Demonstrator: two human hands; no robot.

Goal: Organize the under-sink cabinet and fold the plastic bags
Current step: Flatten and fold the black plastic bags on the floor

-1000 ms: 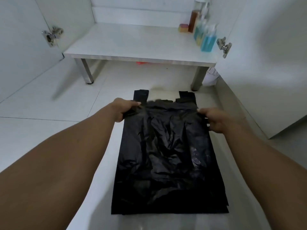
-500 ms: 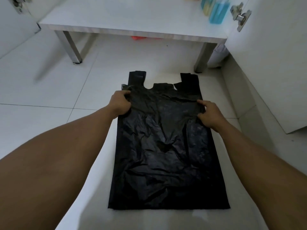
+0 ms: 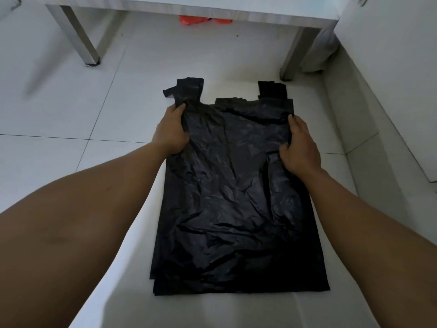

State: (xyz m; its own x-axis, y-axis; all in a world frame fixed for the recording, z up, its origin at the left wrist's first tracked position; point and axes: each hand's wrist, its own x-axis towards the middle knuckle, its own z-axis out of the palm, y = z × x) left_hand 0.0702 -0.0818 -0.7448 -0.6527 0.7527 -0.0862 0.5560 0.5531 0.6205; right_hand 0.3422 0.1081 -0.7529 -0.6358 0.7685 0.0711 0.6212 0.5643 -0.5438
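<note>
A black plastic bag point(image 3: 236, 190) lies flat on the white tiled floor, its two handles pointing away from me toward the cabinet. More black bags seem stacked under it, their edges showing at the near corner. My left hand point(image 3: 172, 129) pinches the bag's upper left edge just below the left handle. My right hand point(image 3: 299, 143) grips the upper right edge, fingers curled over the plastic.
A white low shelf point(image 3: 189, 8) on metal legs point(image 3: 78, 36) stands ahead, with something red-orange point(image 3: 196, 20) on the floor beneath it. A white cabinet door point(image 3: 402, 79) stands open on the right. A pale bag point(image 3: 319, 53) sits by the right leg.
The view has tilted down and the bag lies flatter. Both hands slid slightly toward me along the bag's upper side edges, still holding it.
</note>
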